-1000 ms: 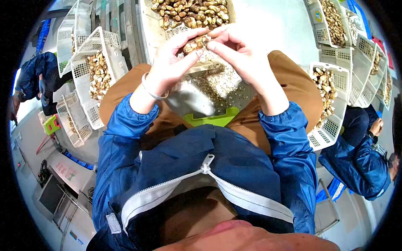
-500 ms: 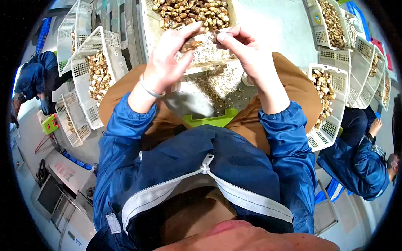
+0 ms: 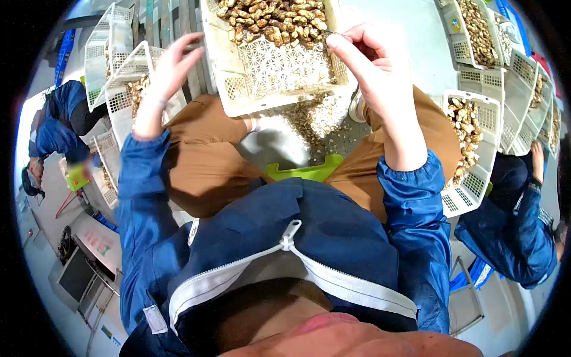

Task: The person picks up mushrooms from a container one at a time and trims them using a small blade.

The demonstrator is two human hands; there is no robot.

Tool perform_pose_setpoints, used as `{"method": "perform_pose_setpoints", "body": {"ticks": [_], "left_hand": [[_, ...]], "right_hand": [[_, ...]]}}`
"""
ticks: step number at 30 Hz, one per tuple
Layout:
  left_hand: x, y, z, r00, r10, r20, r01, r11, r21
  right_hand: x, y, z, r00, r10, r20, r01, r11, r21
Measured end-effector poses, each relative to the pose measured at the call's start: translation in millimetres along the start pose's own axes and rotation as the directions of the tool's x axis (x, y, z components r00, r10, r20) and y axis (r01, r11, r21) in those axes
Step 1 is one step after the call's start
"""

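Note:
My left hand (image 3: 171, 74) is off to the left, near the white crate of mushrooms (image 3: 138, 95) beside my leg. Its fingers are apart, and I see nothing between them. Over the right rim of the crate in front of me, my right hand (image 3: 380, 59) pinches a small thin dark tool (image 3: 328, 37) that looks like a blade, mostly hidden by the fingers. That front crate (image 3: 232, 106) is off-white with a latticed floor. Brown mushrooms (image 3: 270, 21) fill its far part, and pale trimmings (image 3: 279, 71) lie scattered over its near part.
More trimmings (image 3: 312, 128) litter the floor between my feet, by a green plastic edge (image 3: 306, 171). A mushroom crate (image 3: 470, 199) stands at my right knee; stacked crates (image 3: 505, 101) lie beyond. One co-worker (image 3: 505, 232) sits at right, another (image 3: 59, 125) at left.
My left hand has swung left, away from my right hand; the mushroom earlier seen at it no longer shows there. My right hand has shifted slightly right, still pinching the tool.

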State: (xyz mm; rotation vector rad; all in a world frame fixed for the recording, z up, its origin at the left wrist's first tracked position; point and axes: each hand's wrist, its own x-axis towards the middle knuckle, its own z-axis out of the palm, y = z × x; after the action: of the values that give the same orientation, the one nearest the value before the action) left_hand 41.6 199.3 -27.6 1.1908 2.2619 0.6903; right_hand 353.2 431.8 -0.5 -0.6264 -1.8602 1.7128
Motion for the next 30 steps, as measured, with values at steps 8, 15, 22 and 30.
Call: {"method": "perform_pose_setpoints", "body": {"ticks": [8,15,22,30], "left_hand": [[149,-73,268,0.847,-0.492,-0.201,0.489,0.869,-0.068],[143,-78,303,0.715,-0.552,-0.429,0.441,0.832,-0.336],[92,-8,235,0.944,-0.212,-0.253,0.094,0.907,-0.41],[-35,154,94,0.969,-0.04,0.244,0.204,0.687,-0.698]], "right_hand": [[2,4,-10,0.989,0.149,0.009,-0.148,0.989,-0.022],[4,6,-14,0.989,0.147,-0.005,-0.146,0.979,-0.142],[-8,24,-8,0.985,0.161,0.066,-0.152,0.981,-0.124],[-16,12,-1,0.96,-0.153,0.234,0.165,0.986,-0.036]]}}
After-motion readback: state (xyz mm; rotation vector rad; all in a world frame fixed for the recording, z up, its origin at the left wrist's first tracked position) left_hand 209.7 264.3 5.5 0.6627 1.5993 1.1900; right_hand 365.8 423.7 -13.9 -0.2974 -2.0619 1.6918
